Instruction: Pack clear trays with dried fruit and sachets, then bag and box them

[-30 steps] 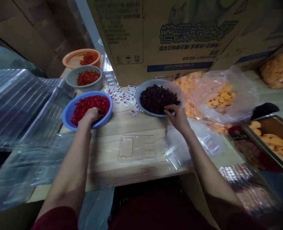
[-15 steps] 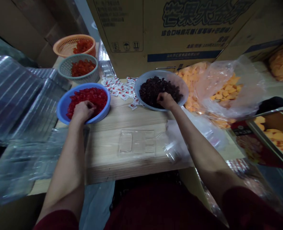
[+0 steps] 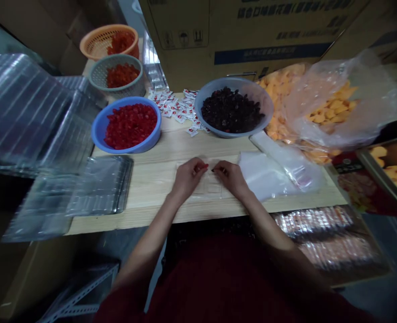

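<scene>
From my remote seat, I have my left hand (image 3: pixel 187 180) clamped on a red piece (image 3: pixel 205 166) with its fingertips, and my right hand (image 3: pixel 234 179) pinching what looks like a dark piece (image 3: pixel 213 170); such small bits probably suit a fingertip hold. Both hands are over the clear tray (image 3: pixel 214 189), which lies flat on the table (image 3: pixel 158 179) between them. The blue bowl (image 3: pixel 148 144) of red pieces sits on my left and the pale bowl (image 3: pixel 265 102) of dark ones farther right, likely keeping each kind within its own hand's reach.
</scene>
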Available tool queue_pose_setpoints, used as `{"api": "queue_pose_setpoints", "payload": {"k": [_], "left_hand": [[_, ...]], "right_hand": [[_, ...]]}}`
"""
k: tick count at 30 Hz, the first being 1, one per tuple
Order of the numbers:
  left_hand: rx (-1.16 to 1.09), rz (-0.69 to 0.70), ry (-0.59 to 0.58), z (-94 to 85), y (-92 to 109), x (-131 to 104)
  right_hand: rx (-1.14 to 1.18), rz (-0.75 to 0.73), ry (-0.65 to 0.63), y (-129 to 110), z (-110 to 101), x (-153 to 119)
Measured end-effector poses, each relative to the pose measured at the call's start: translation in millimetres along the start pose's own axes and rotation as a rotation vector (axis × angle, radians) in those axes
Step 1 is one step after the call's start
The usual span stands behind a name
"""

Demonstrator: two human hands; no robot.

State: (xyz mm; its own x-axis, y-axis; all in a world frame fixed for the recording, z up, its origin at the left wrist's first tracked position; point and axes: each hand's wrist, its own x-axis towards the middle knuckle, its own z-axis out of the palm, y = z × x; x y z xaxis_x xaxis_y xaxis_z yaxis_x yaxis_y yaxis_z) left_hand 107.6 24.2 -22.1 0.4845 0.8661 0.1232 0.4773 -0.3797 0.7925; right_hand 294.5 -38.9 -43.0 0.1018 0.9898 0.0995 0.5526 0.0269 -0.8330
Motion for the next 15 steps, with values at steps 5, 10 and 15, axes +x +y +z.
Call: {"api": "queue_pose_setpoints", "payload": {"k": [5, 10, 15], "left_hand": [[0.184, 0.163, -0.054, 42.4, -6, -1], [0.317, 0.283, 0.086, -1.5, -4, -1], [0.507, -0.032, 0.611, -136.1, -52, 45]], "right_hand": [[-0.018, -0.038, 0.073, 7, -8, -7], [-0.028, -0.087, 0.121, 0, -41, -17], [-0.214, -0.138, 0.350, 1, -103, 43]]}}
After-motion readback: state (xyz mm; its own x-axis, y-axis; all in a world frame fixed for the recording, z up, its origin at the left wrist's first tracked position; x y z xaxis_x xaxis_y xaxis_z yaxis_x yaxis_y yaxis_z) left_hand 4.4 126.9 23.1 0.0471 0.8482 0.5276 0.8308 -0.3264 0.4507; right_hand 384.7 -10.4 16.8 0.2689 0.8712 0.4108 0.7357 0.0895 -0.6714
